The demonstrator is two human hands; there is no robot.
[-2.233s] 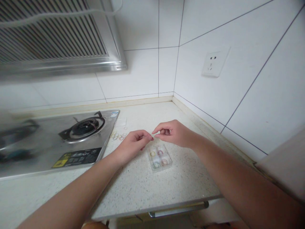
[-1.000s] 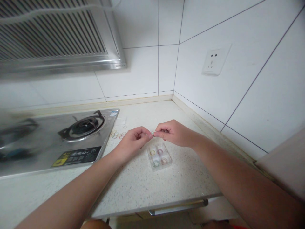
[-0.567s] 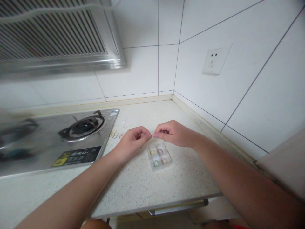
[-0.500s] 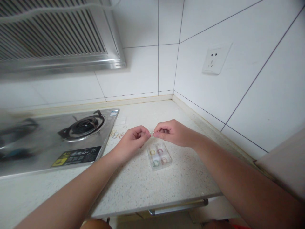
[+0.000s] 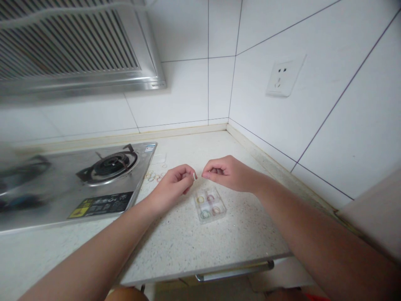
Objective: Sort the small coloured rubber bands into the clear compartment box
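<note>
My left hand is closed in a pinch on a small pale elastic ring at its fingertips. My right hand is a short gap to its right, fingers curled together, and nothing shows in them. Both hover just above a small clear box with four compartments, each holding a coloured ring: yellow, red, green and pink. The box lies on the speckled countertop.
Several loose coloured rings lie by the right edge of the steel gas stove, with a clear lid behind them. A range hood hangs overhead, and a wall socket is on the right tiles. A drawer handle sits below the counter's front edge.
The two hands, which pinched the pale ring between them, have drawn slightly apart. The ring now stays at my left fingertips.
</note>
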